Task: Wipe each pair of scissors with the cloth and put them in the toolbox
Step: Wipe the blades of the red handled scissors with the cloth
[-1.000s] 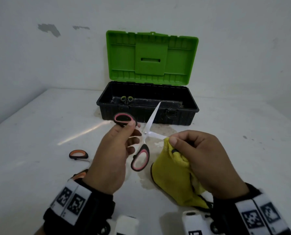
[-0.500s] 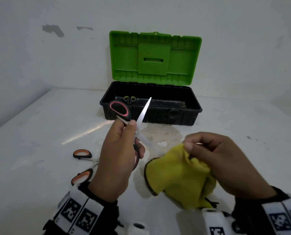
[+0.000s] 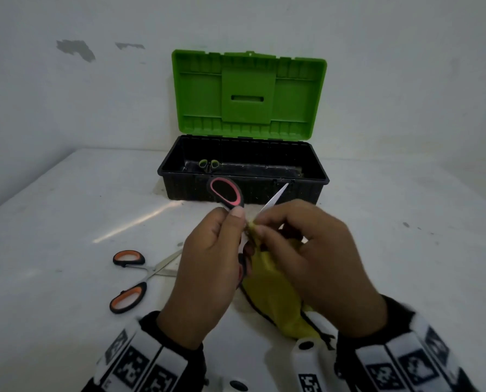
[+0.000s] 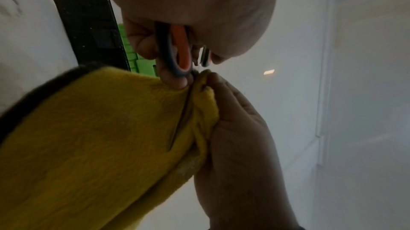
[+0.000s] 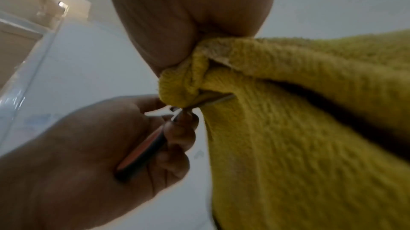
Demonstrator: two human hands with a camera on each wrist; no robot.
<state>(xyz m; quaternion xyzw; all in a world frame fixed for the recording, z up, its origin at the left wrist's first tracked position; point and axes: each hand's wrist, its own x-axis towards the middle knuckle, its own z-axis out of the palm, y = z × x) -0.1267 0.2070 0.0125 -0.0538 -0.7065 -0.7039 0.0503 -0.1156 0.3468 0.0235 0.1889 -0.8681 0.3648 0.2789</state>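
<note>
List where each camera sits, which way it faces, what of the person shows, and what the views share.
Head: on the head, facing forward and down at the toolbox; shows left hand and right hand.
Left wrist: looks along the left hand's fingers at the pink-handled scissors.
Right wrist: looks along the right hand, which pinches the yellow cloth.
Shared: all three show the cloth on one blade.

The toolbox stands open at the far side, its green lid upright behind it. Orange-handled scissors lie spread on the white table, near left. To the right the tabletop is bare.
</note>
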